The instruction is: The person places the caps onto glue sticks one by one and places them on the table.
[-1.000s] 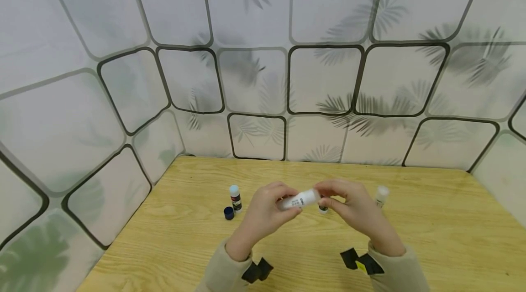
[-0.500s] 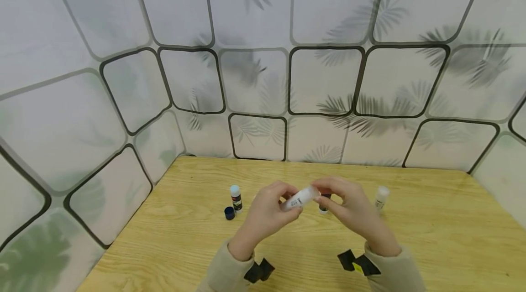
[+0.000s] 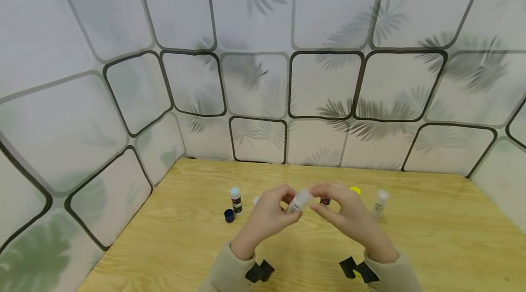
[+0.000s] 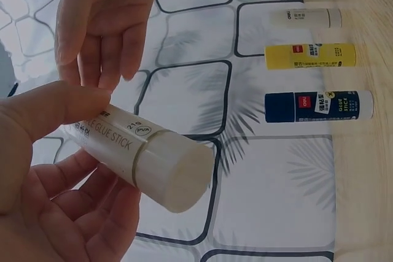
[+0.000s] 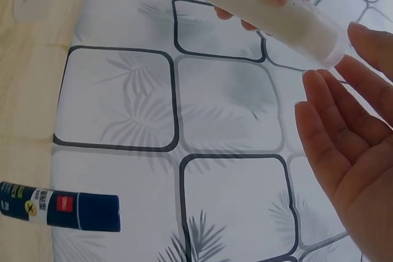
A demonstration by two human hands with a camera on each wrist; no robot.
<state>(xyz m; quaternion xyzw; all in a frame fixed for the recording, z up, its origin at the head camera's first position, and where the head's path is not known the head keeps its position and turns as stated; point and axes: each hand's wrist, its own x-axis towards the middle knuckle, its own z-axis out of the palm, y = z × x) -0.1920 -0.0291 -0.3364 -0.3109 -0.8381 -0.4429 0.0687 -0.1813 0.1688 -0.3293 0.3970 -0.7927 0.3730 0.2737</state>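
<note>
"What was the biggest thing there?"

"The table (image 3: 164, 246). The white stick (image 3: 301, 200) was up over it, in between the two hands."

"What were the hands doing?"

"The left hand (image 3: 267, 214) had its thumb and fingers round the stick. The right hand (image 3: 349, 214) looked loose, with bent fingers and nothing in it. I couldn't tell if a fingertip touched."

"Which hand was nearer?"

"The left, since it had the stick. From the right hand, the stick lay to the left, just by the fingertips."

"Was it straight up?"

"No, it leaned. Its long way went on a slant from the left hand to the right one."

"And where did it point?"

"The bumpy end (image 5: 334, 56) tipped up to the right hand. The flat end (image 4: 191, 179) faced down and away from it."
</note>
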